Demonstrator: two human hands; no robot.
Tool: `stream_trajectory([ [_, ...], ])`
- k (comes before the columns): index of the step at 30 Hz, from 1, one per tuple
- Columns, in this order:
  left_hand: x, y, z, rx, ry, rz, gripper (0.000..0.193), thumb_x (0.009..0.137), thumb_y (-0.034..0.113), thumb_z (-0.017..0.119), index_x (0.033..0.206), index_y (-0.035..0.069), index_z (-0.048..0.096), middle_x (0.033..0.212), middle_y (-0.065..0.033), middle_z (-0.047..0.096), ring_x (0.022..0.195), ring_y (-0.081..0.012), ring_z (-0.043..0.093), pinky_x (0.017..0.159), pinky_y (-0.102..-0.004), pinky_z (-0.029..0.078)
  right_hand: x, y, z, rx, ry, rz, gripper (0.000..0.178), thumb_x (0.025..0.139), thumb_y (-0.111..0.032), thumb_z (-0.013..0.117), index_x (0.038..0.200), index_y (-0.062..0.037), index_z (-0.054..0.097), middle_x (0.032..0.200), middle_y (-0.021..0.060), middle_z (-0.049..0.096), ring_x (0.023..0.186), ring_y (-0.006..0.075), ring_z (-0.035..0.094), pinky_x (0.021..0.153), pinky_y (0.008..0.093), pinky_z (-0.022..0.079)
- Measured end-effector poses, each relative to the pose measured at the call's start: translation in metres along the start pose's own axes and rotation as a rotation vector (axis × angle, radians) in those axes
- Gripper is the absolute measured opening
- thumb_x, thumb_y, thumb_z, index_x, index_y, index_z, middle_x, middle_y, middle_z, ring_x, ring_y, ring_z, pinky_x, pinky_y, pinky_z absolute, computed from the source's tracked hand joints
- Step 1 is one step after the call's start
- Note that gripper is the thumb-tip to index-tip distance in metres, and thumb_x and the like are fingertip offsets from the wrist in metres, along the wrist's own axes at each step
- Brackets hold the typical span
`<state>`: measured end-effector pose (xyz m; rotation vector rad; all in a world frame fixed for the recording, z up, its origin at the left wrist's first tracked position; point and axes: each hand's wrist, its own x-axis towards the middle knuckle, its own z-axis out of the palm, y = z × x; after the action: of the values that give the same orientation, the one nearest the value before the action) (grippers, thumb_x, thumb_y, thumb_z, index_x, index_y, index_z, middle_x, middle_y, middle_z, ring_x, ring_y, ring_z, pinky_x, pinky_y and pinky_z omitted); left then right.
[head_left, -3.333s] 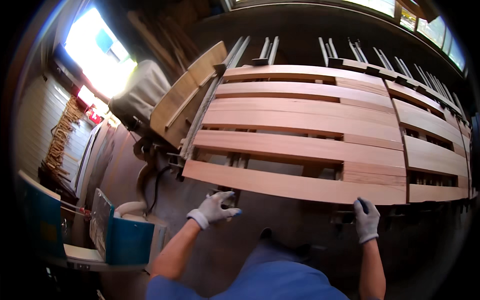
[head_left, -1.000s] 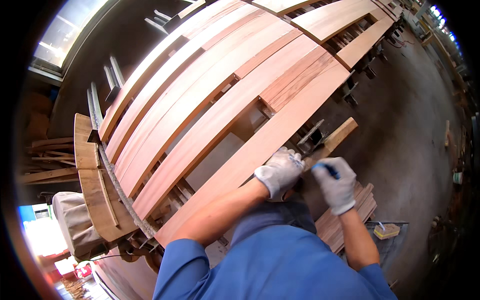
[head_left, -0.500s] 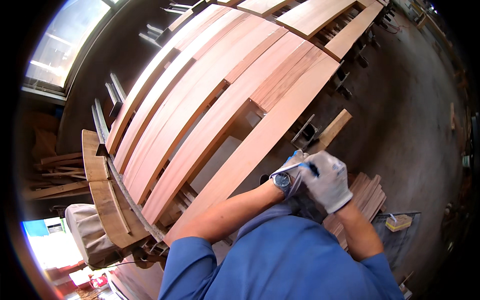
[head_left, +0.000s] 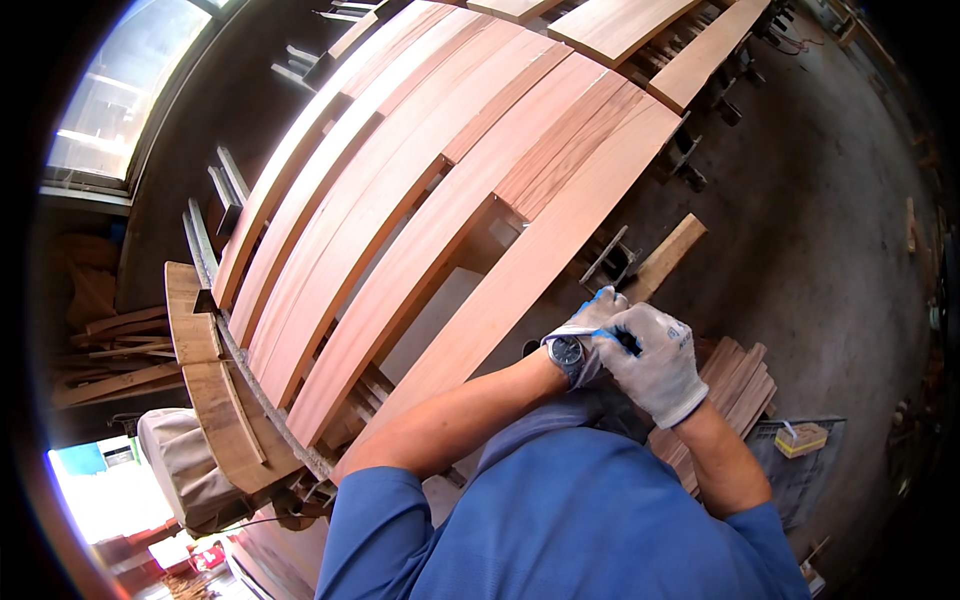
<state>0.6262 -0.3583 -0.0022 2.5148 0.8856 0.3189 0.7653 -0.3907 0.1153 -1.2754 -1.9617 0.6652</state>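
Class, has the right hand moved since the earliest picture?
Yes: the right hand has moved away from the nearest long board, toward its left end.

Left forearm points toward two o'clock; right hand, fingers curled, meets left hand from four o'clock

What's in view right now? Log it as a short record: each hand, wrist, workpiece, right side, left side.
Left hand: gloved, grip unclear
Right hand: gloved, fingers closed at the left glove, near its cuff
Left wrist: dark-strapped watch, face exposed
Workpiece: slatted wooden panel, ahead and to the left
Right side: stacked wood strips; yellow-and-tan block
Left side: covered grey-beige object beside curved wooden boards
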Motion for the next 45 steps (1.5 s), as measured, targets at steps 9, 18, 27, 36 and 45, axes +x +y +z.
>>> stream_trajectory([
  [9, -0.008, -0.009, -0.050, -0.021, 0.438, 0.029, 0.027, 0.077, 0.022, 0.073, 0.100, 0.010, 0.068, 0.100, -0.0115, 0.067, 0.100, -0.0312, 0.065, 0.091, -0.0432, 0.054, 0.006, 0.027, -0.011, -0.059, 0.012, -0.190, 0.021, 0.081, -0.010, 0.079, 0.098, -0.0110, 0.068, 0.087, 0.0107, 0.069, 0.081, 0.0324, 0.070, 0.071, 0.0433, 0.056],
  [18, -0.004, -0.092, -0.077, 0.191, 0.496, -0.452, 0.049, 0.090, 0.024, 0.077, 0.133, 0.005, 0.063, 0.135, -0.0225, 0.061, 0.128, -0.0409, 0.056, 0.111, -0.0500, 0.043, 0.030, 0.225, -0.002, -0.828, -0.174, -0.153, 0.053, 0.086, -0.003, 0.055, 0.138, -0.0064, 0.058, 0.149, 0.0157, 0.053, 0.141, 0.0372, 0.045, 0.122, 0.0512, 0.032],
  [27, 0.010, -0.099, -0.043, 0.281, 0.363, -0.483, 0.058, 0.091, 0.031, 0.075, 0.140, 0.004, 0.059, 0.150, -0.0268, 0.047, 0.144, -0.0466, 0.038, 0.122, -0.0579, 0.025, -0.094, 0.207, 0.151, 1.069, -0.658, 1.061, 0.060, 0.087, -0.029, 0.076, 0.138, -0.0038, 0.058, 0.128, 0.0126, 0.063, 0.125, 0.0271, 0.059, 0.106, 0.0388, 0.048],
  [36, 0.020, -0.095, -0.048, 0.297, 0.358, -0.465, 0.058, 0.090, 0.031, 0.075, 0.139, 0.004, 0.059, 0.149, -0.0274, 0.048, 0.143, -0.0466, 0.039, 0.121, -0.0581, 0.026, -0.001, 0.274, 0.069, 0.744, 0.137, 0.464, 0.049, 0.110, -0.038, 0.047, 0.129, 0.0032, 0.066, 0.132, 0.0109, 0.068, 0.125, 0.0211, 0.061, 0.109, 0.0357, 0.045],
  [45, 0.006, -0.105, -0.043, 0.288, 0.434, -0.439, 0.054, 0.088, 0.030, 0.071, 0.132, 0.002, 0.057, 0.140, -0.0263, 0.049, 0.132, -0.0485, 0.045, 0.114, -0.0612, 0.032, -0.073, 0.134, 0.077, 1.990, -0.403, 0.877, 0.102, 0.094, -0.083, 0.032, 0.132, 0.0079, 0.060, 0.129, 0.0273, 0.064, 0.119, 0.0396, 0.062, 0.106, 0.0492, 0.048],
])
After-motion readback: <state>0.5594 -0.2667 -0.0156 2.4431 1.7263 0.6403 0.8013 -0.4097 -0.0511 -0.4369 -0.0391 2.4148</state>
